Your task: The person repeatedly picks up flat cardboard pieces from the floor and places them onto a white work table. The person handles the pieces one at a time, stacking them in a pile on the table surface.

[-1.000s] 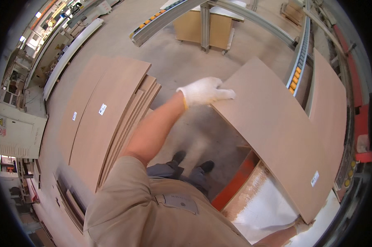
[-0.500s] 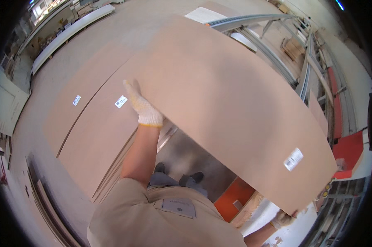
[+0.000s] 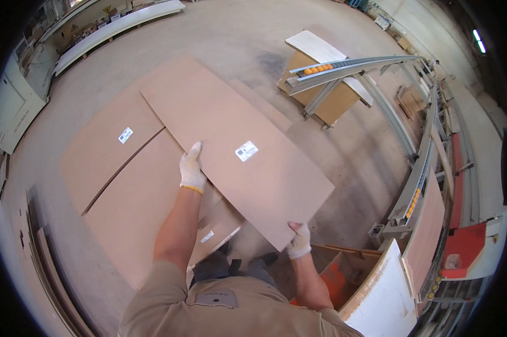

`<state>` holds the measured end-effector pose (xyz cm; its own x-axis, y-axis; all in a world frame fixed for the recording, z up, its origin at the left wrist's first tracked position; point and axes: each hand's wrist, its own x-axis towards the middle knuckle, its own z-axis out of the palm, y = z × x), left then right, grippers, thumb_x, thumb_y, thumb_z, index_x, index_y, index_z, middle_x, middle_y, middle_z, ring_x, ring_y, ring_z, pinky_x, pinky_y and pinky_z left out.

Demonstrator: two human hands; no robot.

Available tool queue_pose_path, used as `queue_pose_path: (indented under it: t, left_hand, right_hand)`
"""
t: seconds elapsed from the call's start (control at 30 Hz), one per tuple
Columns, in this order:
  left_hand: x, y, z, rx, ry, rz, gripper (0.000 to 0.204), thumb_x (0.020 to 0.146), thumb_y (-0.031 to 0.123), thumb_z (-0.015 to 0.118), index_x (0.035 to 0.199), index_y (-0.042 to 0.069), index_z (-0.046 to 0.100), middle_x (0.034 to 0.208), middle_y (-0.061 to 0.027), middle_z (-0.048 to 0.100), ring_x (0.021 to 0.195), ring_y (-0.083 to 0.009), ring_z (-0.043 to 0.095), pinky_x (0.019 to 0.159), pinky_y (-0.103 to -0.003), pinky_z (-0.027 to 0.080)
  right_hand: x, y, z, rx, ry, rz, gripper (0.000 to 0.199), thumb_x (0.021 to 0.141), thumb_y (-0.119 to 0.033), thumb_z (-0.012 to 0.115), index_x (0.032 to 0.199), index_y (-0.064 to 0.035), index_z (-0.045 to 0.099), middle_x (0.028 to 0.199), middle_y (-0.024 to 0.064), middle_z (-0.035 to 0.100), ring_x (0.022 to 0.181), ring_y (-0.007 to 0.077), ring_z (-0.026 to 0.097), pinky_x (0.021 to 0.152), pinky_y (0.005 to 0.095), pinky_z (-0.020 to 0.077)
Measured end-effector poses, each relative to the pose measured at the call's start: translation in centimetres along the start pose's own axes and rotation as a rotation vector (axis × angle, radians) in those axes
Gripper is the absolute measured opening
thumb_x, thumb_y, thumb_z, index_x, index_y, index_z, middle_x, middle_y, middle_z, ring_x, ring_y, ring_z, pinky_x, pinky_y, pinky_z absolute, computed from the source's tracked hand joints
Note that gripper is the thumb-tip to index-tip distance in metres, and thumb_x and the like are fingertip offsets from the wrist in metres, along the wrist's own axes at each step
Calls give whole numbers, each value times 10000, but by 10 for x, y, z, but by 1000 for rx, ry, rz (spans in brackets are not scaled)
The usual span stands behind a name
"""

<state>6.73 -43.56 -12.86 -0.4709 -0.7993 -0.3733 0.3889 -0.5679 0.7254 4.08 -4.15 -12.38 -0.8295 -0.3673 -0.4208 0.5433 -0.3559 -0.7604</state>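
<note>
I hold a long brown fibreboard panel (image 3: 231, 146) with a small white label, slanting from upper left to lower right above the floor stacks. My left hand (image 3: 191, 171), in a white glove, grips its near long edge. My right hand (image 3: 299, 241), also gloved, holds its near lower corner. Under the panel lie stacks of similar brown panels (image 3: 124, 191) on the floor, some with white labels.
A roller conveyor on metal legs (image 3: 349, 70) runs at the upper right, over a wooden box. A long machine rail (image 3: 427, 168) runs down the right side. A white board (image 3: 382, 292) and an orange frame stand at the lower right. A white bench (image 3: 113, 28) lies far left.
The panel has swung from the right side across to above the floor stacks and come down flatter. My left hand moved along its edge, and my right hand now shows at its near corner.
</note>
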Motion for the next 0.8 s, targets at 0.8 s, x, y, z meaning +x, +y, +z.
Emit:
queue_pose_path:
  t: [0.8]
  left_hand:
    - [-185, 1, 22, 1819, -922, 10, 606, 1072, 549, 432, 955, 49, 754, 949, -281, 735, 914, -490, 717, 847, -582, 554]
  right_hand:
    - [-101, -83, -107, -1481, 48, 560, 462, 962, -313, 622, 1342, -51, 659, 1207, 209, 753, 1114, 388, 721, 974, 446, 560]
